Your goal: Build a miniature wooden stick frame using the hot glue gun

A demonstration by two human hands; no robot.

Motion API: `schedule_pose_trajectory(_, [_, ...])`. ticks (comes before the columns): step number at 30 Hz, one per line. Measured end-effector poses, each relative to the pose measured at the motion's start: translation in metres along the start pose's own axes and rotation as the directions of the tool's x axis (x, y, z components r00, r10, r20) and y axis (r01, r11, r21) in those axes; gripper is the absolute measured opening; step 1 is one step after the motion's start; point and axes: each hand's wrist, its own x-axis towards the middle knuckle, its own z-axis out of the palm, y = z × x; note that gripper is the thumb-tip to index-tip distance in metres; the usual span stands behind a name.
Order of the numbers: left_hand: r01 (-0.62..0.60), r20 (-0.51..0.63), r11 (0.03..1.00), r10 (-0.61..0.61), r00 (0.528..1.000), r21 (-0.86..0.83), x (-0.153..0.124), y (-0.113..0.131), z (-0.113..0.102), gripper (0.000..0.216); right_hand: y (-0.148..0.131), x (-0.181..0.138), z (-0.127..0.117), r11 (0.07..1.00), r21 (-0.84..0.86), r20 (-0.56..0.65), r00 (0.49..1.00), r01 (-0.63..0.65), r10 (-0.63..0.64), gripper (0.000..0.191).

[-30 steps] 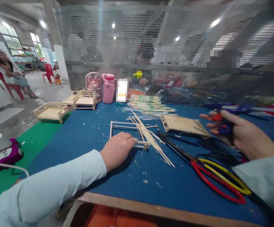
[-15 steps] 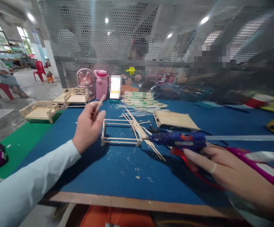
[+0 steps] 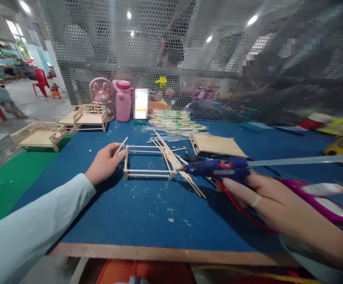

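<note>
Between the thumb and fingers of my left hand (image 3: 105, 162) is a short wooden stick (image 3: 121, 145), tilted up to the right. That hand is beside the left end of a small open frame of thin sticks (image 3: 148, 171), which stands on the blue table; whether it touches the frame I cannot tell. My right hand (image 3: 266, 197) is wrapped round a blue hot glue gun (image 3: 218, 168) with a long clear glue stick in its back. The gun's nozzle points left, at or very near the frame's front right corner. Loose thin sticks (image 3: 178, 163) lie crossed behind that corner.
A slatted wooden panel (image 3: 218, 145) lies behind the glue gun. Bundled sticks (image 3: 174, 120), a pink bottle (image 3: 123, 101) and a lit phone (image 3: 141, 104) stand before a mesh screen. Small wooden bed models (image 3: 41, 137) sit at left. Purple scissors-like handles (image 3: 322, 201) lie right.
My left hand has lowered toward the frame's left end with the stick. The glue gun's nozzle stays near the front right corner. The whole view has shifted slightly.
</note>
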Motion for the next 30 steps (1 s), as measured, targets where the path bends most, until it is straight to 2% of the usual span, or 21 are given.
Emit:
schedule_pose_trajectory(22, [-0.025, 0.043, 0.999, 0.023, 0.999, 0.037, -0.0011, 0.0013, 0.0011, 0.027, -0.0044, 0.0032, -0.0015, 0.998, -0.054, -0.013, 0.999, 0.031, -0.031, 0.047])
schedule_pose_trajectory(30, [-0.036, 0.032, 0.999, 0.035, 0.999, 0.029, -0.0008, 0.0001, 0.0016, 0.026, -0.0068, 0.0041, -0.0059, 0.997, -0.079, -0.059, 0.998, 0.014, -0.018, 0.053])
